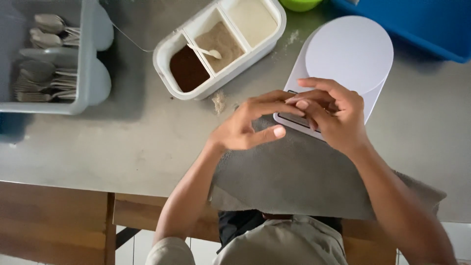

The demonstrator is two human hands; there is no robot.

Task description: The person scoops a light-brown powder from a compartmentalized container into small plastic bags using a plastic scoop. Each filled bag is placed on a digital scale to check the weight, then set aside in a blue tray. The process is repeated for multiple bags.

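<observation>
A white kitchen scale (343, 54) with a round platform sits on the metal counter (122, 142). My right hand (333, 115) rests over the scale's front panel, fingers bent, covering the display. My left hand (252, 125) hovers just left of the scale, fingers spread, its fingertips touching my right hand's fingers. Neither hand holds anything that I can see. A grey cloth (294, 181) lies under both hands and hangs over the counter's front edge.
A white three-part container (167, 51) holds dark, tan and pale powders, with a small spoon (208, 51) in the middle part. A grey cutlery tray (88, 59) with spoons stands at left. A blue bin (431, 29) and green bowl (299, 4) sit at the back.
</observation>
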